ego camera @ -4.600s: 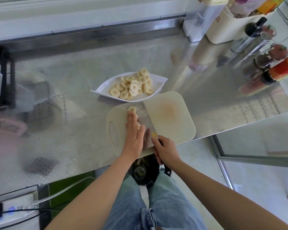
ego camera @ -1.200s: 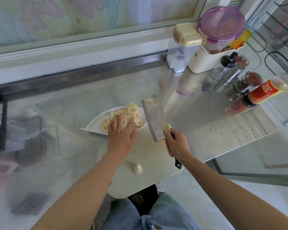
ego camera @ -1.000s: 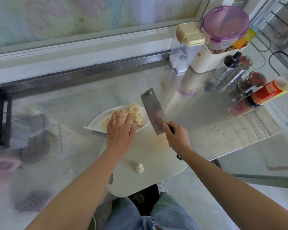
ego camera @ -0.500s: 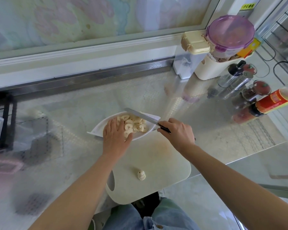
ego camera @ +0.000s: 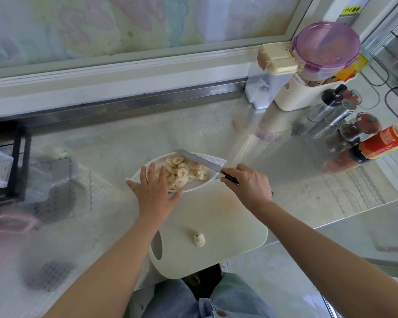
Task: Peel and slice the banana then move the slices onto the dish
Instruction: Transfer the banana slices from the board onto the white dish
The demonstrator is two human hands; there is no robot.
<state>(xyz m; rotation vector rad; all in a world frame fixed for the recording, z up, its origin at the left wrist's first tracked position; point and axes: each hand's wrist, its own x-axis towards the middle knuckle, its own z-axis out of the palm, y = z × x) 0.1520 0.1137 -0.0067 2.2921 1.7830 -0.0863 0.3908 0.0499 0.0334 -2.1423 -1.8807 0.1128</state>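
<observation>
resting beside left fingers (ego camera: 161,180), banana slices (ego camera: 182,173)

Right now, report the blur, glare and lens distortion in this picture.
Head view: dish, banana slices and knife are sharp; the counter is smeared out of focus at left and mirrors the bottles with soft glare; the wide lens slightly bows the window sill.

Near-left corner of the dish (ego camera: 217,161) and a few banana slices (ego camera: 182,172) covered by the left hand (ego camera: 155,193), knife (ego camera: 200,160) handle mostly buried in the right hand (ego camera: 248,183), pink thing (ego camera: 9,223) left of the left hand blurred and cut by the picture's edge, bottle (ego camera: 381,143) right of the right hand cut off at the edge
</observation>
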